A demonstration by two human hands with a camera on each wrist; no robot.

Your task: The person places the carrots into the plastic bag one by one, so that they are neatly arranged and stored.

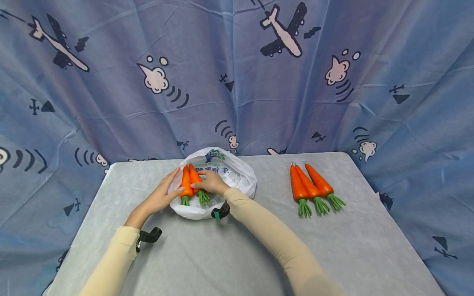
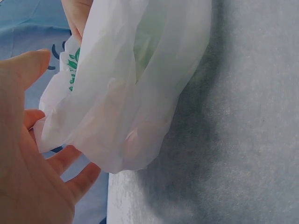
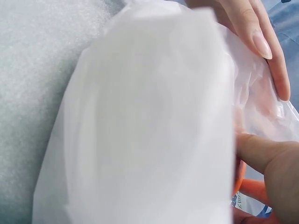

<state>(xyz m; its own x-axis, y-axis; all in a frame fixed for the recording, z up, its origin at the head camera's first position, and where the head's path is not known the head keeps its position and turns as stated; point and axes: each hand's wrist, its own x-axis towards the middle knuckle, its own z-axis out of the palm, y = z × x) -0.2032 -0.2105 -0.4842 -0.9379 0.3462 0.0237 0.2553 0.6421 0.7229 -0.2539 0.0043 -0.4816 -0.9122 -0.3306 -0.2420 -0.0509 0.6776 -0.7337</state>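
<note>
A white plastic bag (image 1: 242,174) with blue and green print lies with its mouth spread wide. Two orange carrots (image 1: 187,186) with green stems are in its left part, side by side. My right hand (image 1: 214,183) reaches into the bag and holds the right-hand carrot (image 1: 194,176) between thumb and fingers; the right wrist view shows a sliver of orange there. At the bag's left side, my left hand (image 1: 160,199) has its fingers extended along the outside of the plastic (image 2: 126,112). Its thumb points towards the left-hand carrot, apart from the fingers.
Three more carrots (image 1: 309,185) lie together on the right of the grey-white table (image 1: 207,259), stems towards me. Behind the table hangs a blue curtain (image 1: 237,74) with airplane prints. A black strap (image 1: 149,235) is on each wrist.
</note>
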